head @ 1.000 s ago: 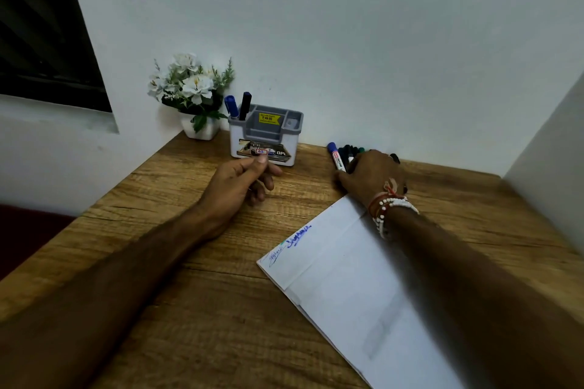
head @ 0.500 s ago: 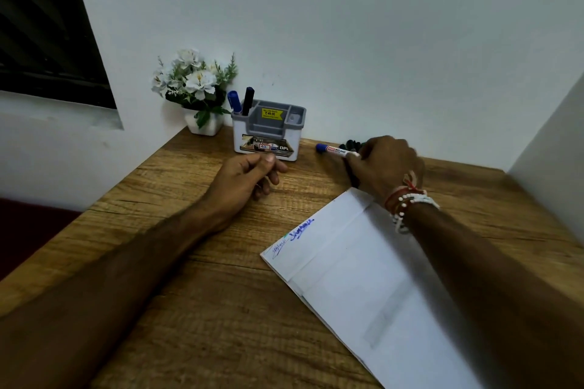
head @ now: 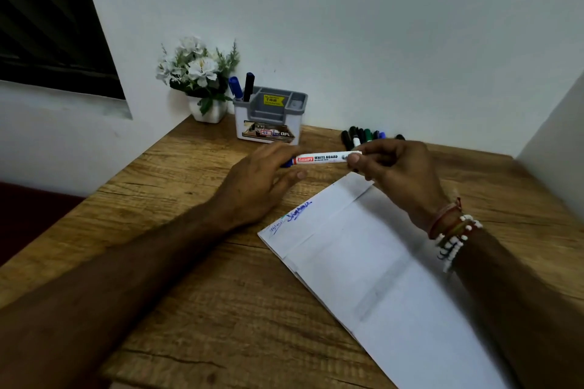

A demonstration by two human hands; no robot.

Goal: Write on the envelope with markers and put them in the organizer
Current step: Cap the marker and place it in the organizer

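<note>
My right hand (head: 399,172) pinches the tail end of a white whiteboard marker (head: 325,157) with a blue cap, held level above the table. My left hand (head: 262,181) has its fingers around the marker's blue cap end. Below them lies a long white envelope (head: 379,268) with blue writing near its upper left corner. The grey and white organizer (head: 270,118) stands by the wall with a blue and a black marker in its left slot. Several loose markers (head: 363,136) lie by the wall behind my right hand.
A small white pot of white flowers (head: 199,79) stands left of the organizer in the corner. The wooden table (head: 221,309) ends at a wall on the right and drops off at its left edge. A dark window is at upper left.
My right hand lifted the blue-capped marker from the pile and brought it toward me. My left hand moved up to take hold of its cap end.
</note>
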